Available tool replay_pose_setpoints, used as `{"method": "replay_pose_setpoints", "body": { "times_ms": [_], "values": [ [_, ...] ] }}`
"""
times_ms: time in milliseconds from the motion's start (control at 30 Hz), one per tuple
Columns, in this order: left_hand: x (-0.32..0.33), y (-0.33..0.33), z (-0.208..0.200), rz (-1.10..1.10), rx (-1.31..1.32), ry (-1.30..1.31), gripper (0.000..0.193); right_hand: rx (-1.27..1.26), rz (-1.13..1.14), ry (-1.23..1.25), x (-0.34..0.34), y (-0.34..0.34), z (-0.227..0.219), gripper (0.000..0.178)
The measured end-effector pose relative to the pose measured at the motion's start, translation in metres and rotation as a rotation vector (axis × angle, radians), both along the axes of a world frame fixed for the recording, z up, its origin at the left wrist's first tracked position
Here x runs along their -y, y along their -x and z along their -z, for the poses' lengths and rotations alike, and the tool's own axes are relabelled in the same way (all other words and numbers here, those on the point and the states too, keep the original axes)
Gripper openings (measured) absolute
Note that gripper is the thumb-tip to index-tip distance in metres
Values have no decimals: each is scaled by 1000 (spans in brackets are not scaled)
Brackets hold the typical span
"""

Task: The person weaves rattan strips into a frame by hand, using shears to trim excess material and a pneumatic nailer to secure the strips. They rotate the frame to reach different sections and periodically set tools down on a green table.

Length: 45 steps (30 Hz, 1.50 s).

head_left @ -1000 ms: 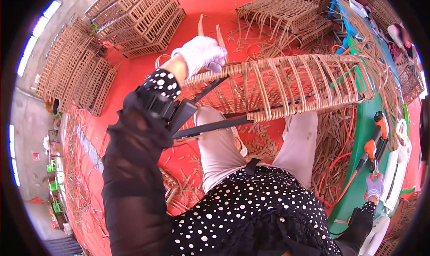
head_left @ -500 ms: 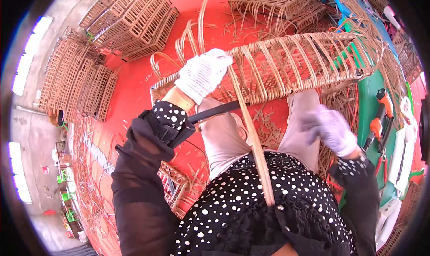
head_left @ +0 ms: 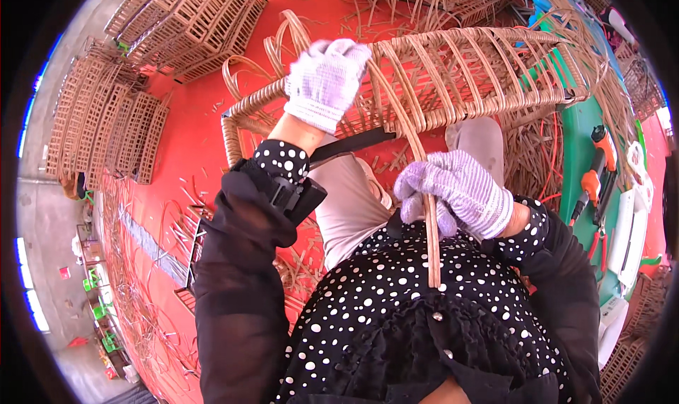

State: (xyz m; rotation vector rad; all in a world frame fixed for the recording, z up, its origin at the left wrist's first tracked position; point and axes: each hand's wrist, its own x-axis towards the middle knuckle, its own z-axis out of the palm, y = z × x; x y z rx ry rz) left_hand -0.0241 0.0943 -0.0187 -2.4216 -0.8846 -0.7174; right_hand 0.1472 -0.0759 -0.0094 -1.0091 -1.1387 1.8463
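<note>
A long brown wicker frame point(head_left: 453, 114) lies across my knees, its rails wrapped and crossed by slanting strands. My left hand point(head_left: 325, 82), in a white striped glove, is closed over the far rail near the left end, where the rattan strands point(head_left: 396, 96) come out from beneath its fingers. Those strands run down toward my waist, and my right hand point(head_left: 463, 192), in a lilac striped glove, pinches them in front of my belly. The loose tail hangs below the right hand. Several strand loops point(head_left: 297, 29) stick up just beyond the left hand.
Stacked wicker panels point(head_left: 106, 114) stand at the left, with more baskets point(head_left: 187, 29) farther back. On the green surface at the right lie an orange and black tool point(head_left: 598, 167), white scissors point(head_left: 639, 167) and red-handled pliers point(head_left: 600, 245). Cane scraps litter the red floor point(head_left: 205, 132).
My right hand has moved left from beside my knee and taken hold of the rattan strands. The long upright strand above my left hand has left the view. The wicker frame sits slightly higher.
</note>
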Motion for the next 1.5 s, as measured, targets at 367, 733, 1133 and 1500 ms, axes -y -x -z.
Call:
{"method": "replay_pose_setpoints", "body": {
  "times_ms": [367, 733, 1133, 1500],
  "values": [
    [-26, -8, 6, 119, 342, 524, 20, 25, -26, 100, -4, 21, -4, 31],
    [-15, -3, 0, 125, 168, 425, 28, 251, -84, 134, -1, 21, 12, 31],
    [40, 4, -9, -194, 117, 911, 27, 871, -33, -878, -122, 12, 136, 22],
    [32, 10, -3, 61, 279, 1564, 18, 228, 133, -1018, -118, 24, 83, 27]
  ]
}}
